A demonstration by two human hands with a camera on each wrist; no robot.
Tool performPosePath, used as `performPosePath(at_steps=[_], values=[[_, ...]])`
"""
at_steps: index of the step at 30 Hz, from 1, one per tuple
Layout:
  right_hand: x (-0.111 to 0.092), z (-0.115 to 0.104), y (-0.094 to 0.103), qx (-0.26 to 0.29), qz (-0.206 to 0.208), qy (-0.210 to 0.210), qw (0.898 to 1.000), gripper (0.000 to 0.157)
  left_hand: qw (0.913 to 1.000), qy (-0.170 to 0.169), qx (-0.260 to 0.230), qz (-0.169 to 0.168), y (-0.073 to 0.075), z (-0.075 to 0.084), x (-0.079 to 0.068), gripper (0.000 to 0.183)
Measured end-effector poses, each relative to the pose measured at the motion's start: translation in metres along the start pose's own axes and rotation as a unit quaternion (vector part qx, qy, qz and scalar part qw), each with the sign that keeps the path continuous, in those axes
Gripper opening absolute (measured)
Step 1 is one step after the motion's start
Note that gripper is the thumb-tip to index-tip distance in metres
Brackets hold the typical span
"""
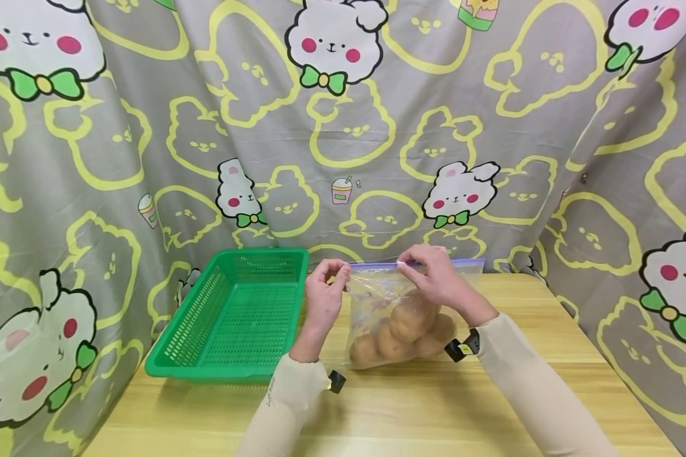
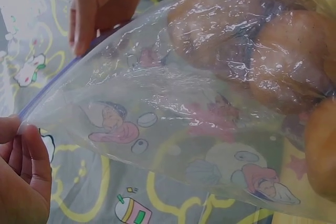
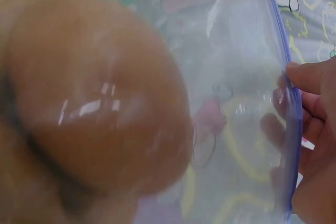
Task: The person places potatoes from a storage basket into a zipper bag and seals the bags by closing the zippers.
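A clear zip bag (image 1: 368,304) printed with small cartoon figures stands on the table, several brown potatoes (image 1: 397,339) bulging in its lower part. Along its top runs a purple zip strip (image 1: 371,264). My left hand (image 1: 324,295) pinches the strip's left end between thumb and finger. Farther right, my right hand (image 1: 434,274) pinches the same strip, thumb on the near side. In the right wrist view, fingers (image 3: 275,129) of that hand show through the plastic behind the bag. Whether the strip is fully sealed cannot be told.
Left of the bag, a green plastic basket (image 1: 154,370) with slotted walls stands with no contents visible. Both rest on a wooden table (image 1: 411,412). A grey curtain (image 1: 297,146) with cartoon prints hangs behind and at both sides.
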State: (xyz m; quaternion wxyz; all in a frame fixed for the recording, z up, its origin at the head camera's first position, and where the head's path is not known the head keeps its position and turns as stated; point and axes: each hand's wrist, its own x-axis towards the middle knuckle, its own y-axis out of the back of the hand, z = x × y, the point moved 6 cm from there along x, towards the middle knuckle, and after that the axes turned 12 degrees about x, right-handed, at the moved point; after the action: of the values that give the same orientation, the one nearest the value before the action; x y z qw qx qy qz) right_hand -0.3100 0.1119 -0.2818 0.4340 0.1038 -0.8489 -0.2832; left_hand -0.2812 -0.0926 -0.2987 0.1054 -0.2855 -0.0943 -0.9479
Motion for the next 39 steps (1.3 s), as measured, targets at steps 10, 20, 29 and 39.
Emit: performPosePath(at_steps=[10,20,29,39], values=[[-0.015,0.018,0.024,-0.031,0.011,-0.011,0.999,0.004,0.9999,-0.003,0.008,0.005,0.001,0.001,-0.001,0.012],[-0.031,0.033,0.046,-0.047,0.024,-0.030,0.998,0.004,0.9998,0.012,0.012,0.004,0.004,0.000,-0.002,0.012],[-0.042,0.042,0.061,-0.049,0.029,-0.057,0.997,0.004,0.9999,0.008,0.010,0.006,0.003,0.001,-0.002,0.012],[-0.058,0.046,0.079,-0.071,0.031,-0.081,0.994,0.002,1.0000,0.007,0.004,0.006,0.004,-0.002,-0.001,0.012]])
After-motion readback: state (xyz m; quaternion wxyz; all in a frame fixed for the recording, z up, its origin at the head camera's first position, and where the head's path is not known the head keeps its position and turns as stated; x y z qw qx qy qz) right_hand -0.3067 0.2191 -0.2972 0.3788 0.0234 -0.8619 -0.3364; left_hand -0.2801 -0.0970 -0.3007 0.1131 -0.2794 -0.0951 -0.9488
